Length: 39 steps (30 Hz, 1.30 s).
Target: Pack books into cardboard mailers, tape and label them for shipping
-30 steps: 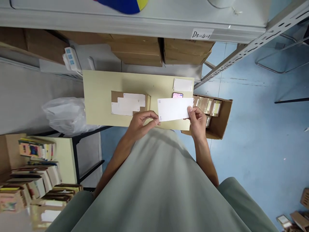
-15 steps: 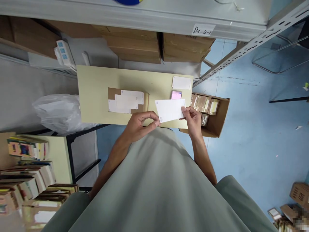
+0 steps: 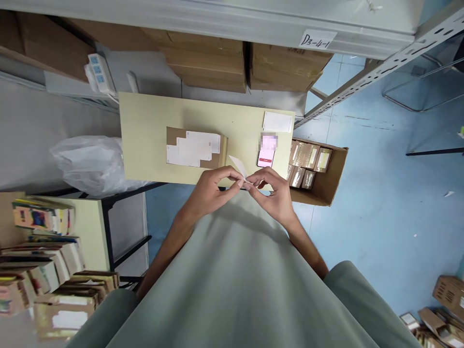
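Observation:
A white paper slip (image 3: 238,166) stands edge-on between my hands at the near edge of the pale yellow table (image 3: 145,113). My left hand (image 3: 217,189) pinches its lower end between thumb and fingertips. My right hand (image 3: 271,193) pinches the same end, its fingertips meeting those of the left. To the left lies a cardboard parcel (image 3: 174,133) with overlapping white labels (image 3: 195,148) on top. A phone (image 3: 266,158) with a pink screen lies beyond my right hand, and a white sheet (image 3: 277,121) is behind it.
An open carton (image 3: 335,174) holding several small boxes stands right of the table. Overhead is a metal shelf (image 3: 217,21), with large cartons (image 3: 206,58) beneath. A clear plastic bag (image 3: 87,164) is at the left, and stacked books (image 3: 43,217) sit lower left.
My right hand has moved left to meet my left hand. The slip, earlier face-up, is now turned edge-on. More of the phone shows, and the view has shifted slightly.

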### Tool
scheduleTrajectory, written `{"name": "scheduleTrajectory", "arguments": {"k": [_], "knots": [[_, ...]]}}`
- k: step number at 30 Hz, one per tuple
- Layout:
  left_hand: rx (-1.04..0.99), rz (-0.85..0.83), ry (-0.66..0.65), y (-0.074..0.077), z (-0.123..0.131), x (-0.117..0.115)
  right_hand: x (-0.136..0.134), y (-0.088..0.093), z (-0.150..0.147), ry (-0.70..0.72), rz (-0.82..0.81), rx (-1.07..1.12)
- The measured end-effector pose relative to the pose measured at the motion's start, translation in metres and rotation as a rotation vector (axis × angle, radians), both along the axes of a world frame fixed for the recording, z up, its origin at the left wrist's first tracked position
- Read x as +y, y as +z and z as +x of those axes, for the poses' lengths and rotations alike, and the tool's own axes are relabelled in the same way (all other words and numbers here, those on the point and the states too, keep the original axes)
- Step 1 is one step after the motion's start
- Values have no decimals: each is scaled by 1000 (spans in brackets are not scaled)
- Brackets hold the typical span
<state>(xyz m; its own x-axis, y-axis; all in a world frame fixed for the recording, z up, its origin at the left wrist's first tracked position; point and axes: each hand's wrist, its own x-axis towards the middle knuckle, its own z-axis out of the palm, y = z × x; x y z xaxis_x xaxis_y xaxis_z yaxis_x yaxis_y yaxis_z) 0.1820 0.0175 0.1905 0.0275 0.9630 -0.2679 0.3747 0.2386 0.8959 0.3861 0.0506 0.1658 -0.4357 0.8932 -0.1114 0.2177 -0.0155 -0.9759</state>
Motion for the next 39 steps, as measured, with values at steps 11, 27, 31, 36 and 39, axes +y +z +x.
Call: {"name": "scheduleTrajectory", "arguments": {"k": [11,27,31,36,39], "knots": [[61,82,-57,-9,-24,-13,-13,-8,-16,-9,-177,34],[130,99,-74,-39,-176,-38,-33,6,-101,-235,-273,-90],[171,63,67,-50,-253,-54,-41,19,-129,-416,-272,-57],[-28,14,127,-49,-303,-62,-57,38,-189,-404,-251,-38],[-227,7,24,-43,-302,-59,-67,46,-231,-334,-260,-23]]}}
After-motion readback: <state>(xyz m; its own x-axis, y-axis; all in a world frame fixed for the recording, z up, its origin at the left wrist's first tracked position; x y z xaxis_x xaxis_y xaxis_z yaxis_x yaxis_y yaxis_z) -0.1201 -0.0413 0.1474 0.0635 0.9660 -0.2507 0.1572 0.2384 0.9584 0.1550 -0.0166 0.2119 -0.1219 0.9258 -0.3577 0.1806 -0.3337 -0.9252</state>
